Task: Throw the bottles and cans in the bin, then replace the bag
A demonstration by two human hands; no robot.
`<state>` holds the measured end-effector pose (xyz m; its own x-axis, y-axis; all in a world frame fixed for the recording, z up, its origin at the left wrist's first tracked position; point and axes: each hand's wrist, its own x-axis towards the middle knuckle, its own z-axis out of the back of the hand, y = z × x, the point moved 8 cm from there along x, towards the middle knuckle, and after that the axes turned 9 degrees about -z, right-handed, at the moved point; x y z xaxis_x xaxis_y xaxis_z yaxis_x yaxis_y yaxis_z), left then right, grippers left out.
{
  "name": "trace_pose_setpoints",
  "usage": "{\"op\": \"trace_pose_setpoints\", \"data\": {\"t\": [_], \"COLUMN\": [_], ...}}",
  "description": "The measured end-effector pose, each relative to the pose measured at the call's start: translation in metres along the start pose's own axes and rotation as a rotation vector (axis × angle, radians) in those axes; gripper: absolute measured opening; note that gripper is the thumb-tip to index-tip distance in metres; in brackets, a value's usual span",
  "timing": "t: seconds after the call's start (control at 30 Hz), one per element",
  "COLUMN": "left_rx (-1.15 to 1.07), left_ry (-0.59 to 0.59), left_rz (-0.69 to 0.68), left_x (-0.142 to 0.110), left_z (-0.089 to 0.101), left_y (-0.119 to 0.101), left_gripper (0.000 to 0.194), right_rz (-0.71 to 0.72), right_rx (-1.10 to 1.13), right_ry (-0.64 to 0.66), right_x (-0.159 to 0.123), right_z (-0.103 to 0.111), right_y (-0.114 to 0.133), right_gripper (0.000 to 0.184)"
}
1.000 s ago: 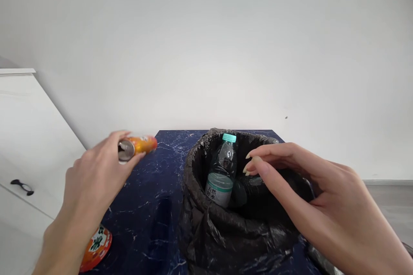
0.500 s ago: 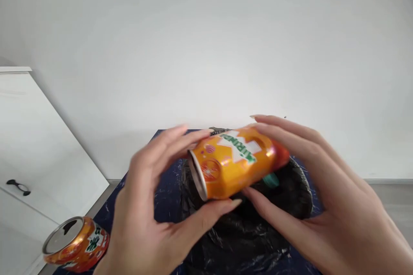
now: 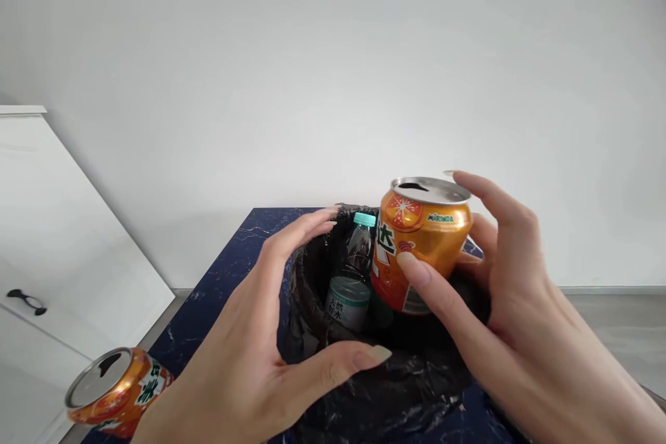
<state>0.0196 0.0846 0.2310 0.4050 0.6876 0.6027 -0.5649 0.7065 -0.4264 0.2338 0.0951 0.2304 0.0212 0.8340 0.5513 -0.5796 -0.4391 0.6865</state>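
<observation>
An orange soda can [image 3: 424, 239], opened at the top, is upright in my right hand [image 3: 513, 291], thumb in front and fingers behind. It is held above a bin lined with a black plastic bag [image 3: 385, 374]. Inside the bin stands a clear plastic bottle [image 3: 351, 284] with a teal cap and label. My left hand [image 3: 260, 333] holds nothing; its thumb and fingers are spread apart over the bin's left side. A second opened orange can [image 3: 122, 388] stands at the lower left, partly hidden by my left forearm.
The bin rests on a dark blue marbled table [image 3: 208, 291]. Behind it is a plain pale wall [image 3: 333, 83]. On the left is a white cabinet [image 3: 62, 215] with a black handle [image 3: 26, 301]. Grey floor [image 3: 624, 326] shows at the right.
The can was tilted sideways between both hands; now my right hand alone holds it upright, farther right. My left hand has let go, and the bottle in the bin has come into view.
</observation>
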Motion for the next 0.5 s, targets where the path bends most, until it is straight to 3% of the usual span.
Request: {"op": "trace_pose_setpoints", "data": {"t": [0.2,0.33,0.5], "left_rx": [0.110,0.145,0.128], "left_ry": [0.103,0.135,0.137], "left_rz": [0.040,0.051,0.056], "left_x": [0.000,-0.001,0.002], "left_z": [-0.003,-0.004,-0.002], "left_y": [0.005,0.008,0.006], "left_gripper": [0.081,0.080,0.076], "right_rz": [0.019,-0.017,0.041], "right_rx": [-0.143,-0.195,-0.181], "right_ry": [-0.051,-0.085,-0.103], "right_x": [-0.001,0.001,0.002], "right_z": [0.003,0.006,0.011], "right_y": [0.000,0.003,0.015], "right_gripper": [0.049,0.036,0.025]}}
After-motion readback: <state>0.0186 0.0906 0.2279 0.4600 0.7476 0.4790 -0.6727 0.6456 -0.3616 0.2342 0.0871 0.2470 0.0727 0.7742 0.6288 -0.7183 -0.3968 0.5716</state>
